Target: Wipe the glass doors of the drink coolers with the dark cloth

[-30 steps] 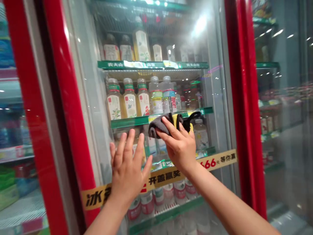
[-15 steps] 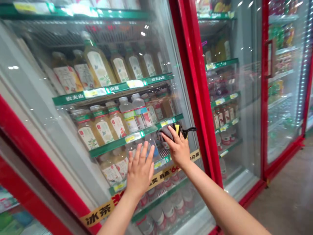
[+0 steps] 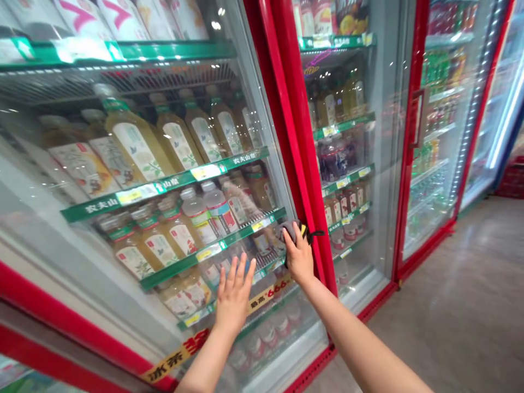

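Note:
My right hand is closed over a bunched grey cloth with black and yellow parts and a black loop sticking out to the right. The cloth is at the right side of a glass cooler door, beside its red frame. Lower and to the left, my left hand has its fingers spread, palm toward the same glass. Whether that palm touches the pane I cannot tell. Behind the glass, bottled drinks stand on shelves with green edge strips.
A yellow printed strip crosses the door low down. Further right stand another cooler section and a red-framed door with a handle. Grey floor stretches along the right. Another red frame runs at lower left.
My right hand has carried the cloth across the glass to the red frame at the right. My left hand stays spread at the door. The view has shifted right, showing more floor.

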`<state>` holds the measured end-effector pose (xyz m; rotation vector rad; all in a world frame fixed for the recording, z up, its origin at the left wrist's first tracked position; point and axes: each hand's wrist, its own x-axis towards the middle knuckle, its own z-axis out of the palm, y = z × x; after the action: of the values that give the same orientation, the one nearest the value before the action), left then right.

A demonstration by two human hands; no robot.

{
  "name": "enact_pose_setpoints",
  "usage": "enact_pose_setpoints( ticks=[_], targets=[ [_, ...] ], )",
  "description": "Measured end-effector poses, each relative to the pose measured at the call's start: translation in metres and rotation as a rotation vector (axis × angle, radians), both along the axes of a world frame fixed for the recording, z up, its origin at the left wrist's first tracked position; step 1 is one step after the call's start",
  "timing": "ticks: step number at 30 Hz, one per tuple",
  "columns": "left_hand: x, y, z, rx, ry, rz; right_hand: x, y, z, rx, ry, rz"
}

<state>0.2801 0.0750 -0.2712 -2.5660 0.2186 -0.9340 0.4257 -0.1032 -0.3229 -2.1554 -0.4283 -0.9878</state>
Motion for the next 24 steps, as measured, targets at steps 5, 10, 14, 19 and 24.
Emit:
enact_pose_setpoints(
  ticks=[5,10,14,19,24],
  targets=[
    [-0.002,-0.006,0.005,-0.037,-0.002,-0.006,0.001,0.001,0.022,0.117,0.052,0.023],
    [-0.007,-0.012,0.010,-0.069,0.035,0.028,0.013,0.000,0.056,0.112,-0.010,0.046],
    [-0.014,-0.015,0.008,-0.081,0.053,0.077,0.010,-0.007,0.032,0.108,-0.029,0.093],
    [-0.016,-0.012,0.002,-0.063,0.043,0.079,-0.001,0.014,0.033,0.141,-0.019,0.013],
    [-0.023,-0.011,-0.005,-0.081,0.047,0.116,-0.018,0.008,0.015,-0.207,-0.094,0.211]
  ],
)
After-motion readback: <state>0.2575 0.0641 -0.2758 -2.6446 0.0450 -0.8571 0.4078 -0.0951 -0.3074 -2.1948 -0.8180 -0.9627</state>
